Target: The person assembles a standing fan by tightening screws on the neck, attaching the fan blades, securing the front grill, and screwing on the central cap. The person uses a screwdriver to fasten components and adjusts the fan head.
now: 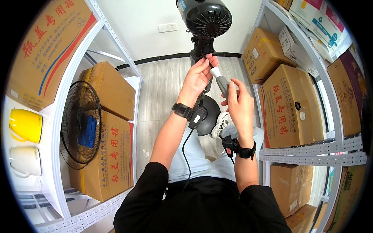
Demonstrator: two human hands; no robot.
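A screwdriver (222, 82) with a grey handle and white collar slants between my hands. My right hand (241, 103) grips the lower part of its handle between thumb and fingers. At the upper end, my left hand (195, 79) is closed, thumb and fingertips pinched around the dark shaft; its tip is hidden. Just beyond my left fingers is the neck (203, 46) of a black standing fan. The fan's vented motor housing (206, 19) is above, at the top edge, without its blades. Below my hands, the round black base (209, 116) rests on the floor.
A round black fan guard (72, 116) leans by cardboard boxes (110, 151) on the left shelf, near a yellow mug (25, 125) and a white mug (25, 161). Metal shelving (311, 149) with cartons (291, 106) closes in the right. A wall socket (167, 27) is ahead.
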